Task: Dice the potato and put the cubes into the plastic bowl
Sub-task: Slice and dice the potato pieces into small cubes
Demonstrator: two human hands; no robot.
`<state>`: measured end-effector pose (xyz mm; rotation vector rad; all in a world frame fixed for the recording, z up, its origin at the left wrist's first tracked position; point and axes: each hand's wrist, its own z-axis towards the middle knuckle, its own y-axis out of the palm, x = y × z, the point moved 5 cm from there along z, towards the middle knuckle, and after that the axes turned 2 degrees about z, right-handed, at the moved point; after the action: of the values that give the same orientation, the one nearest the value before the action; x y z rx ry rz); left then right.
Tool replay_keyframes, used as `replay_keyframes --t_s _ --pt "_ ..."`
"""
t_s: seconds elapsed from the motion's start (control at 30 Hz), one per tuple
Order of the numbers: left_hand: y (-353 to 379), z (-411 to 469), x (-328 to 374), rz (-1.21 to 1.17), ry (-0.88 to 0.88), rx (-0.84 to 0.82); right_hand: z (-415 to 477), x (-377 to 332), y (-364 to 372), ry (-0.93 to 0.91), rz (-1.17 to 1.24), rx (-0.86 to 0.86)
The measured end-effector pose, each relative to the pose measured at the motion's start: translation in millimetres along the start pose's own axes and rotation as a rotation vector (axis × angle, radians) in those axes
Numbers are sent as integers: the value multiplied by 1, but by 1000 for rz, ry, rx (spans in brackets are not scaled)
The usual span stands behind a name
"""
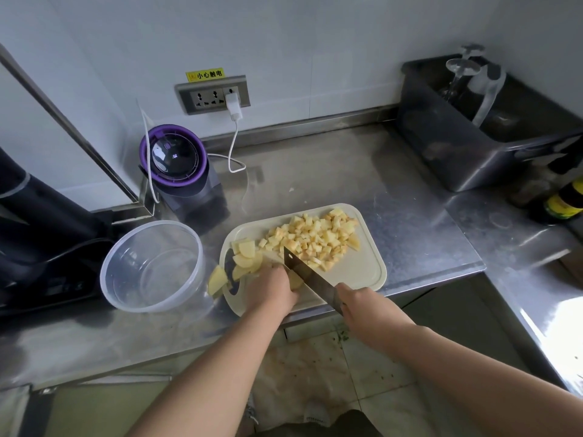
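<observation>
Right hand (362, 307) grips the knife (310, 277) over the cutting board (362, 269); left hand (271, 288) curls its fingers onto a potato piece (296, 282) beside the blade.

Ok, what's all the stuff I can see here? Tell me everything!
Counter: one, steel, under everything.
Board: one, cream, middle of counter.
Cubes: many, yellow, far side of board.
Slices: several, yellow, board's left end, one past the edge.
Knife: one, steel, over board.
Bowl: one, clear, left of board, empty.
Appliance: one, purple-ringed, behind bowl.
Charger: one, white, in wall socket.
Tub: one, dark, back right.
Bottle: one, yellow label, far right.
Left hand: fingers curled on slices.
Right hand: grips knife.
</observation>
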<state>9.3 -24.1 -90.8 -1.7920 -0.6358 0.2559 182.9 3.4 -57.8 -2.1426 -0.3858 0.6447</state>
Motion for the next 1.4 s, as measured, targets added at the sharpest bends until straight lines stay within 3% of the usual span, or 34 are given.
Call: replay_keyframes --t_s 0.13,0.3,0.47,0.53,0.7,0.87,1.2,1.4 --pt "-6 7 8 125 135 -68 2 3 -10 5 0 45" --pt "-12 12 16 221 449 -256 -1 9 -15 11 22 -34" --pt "-18 11 16 223 555 -234 -2 12 -17 0 12 -25" --pt "-20 5 8 89 467 -162 -2 11 -16 -10 8 -19" --pt "0 -20 -9 -121 6 -59 1 12 -15 -24 -31 -5" --pt "8 -23 6 -167 -45 80 6 16 -18 -39 -74 -7" --pt "-3 -16 -3 -283 -106 147 4 7 -4 -23 -30 2" --pt "-5 -16 -4 -573 -160 101 -1 -6 -2 -27 -37 12"
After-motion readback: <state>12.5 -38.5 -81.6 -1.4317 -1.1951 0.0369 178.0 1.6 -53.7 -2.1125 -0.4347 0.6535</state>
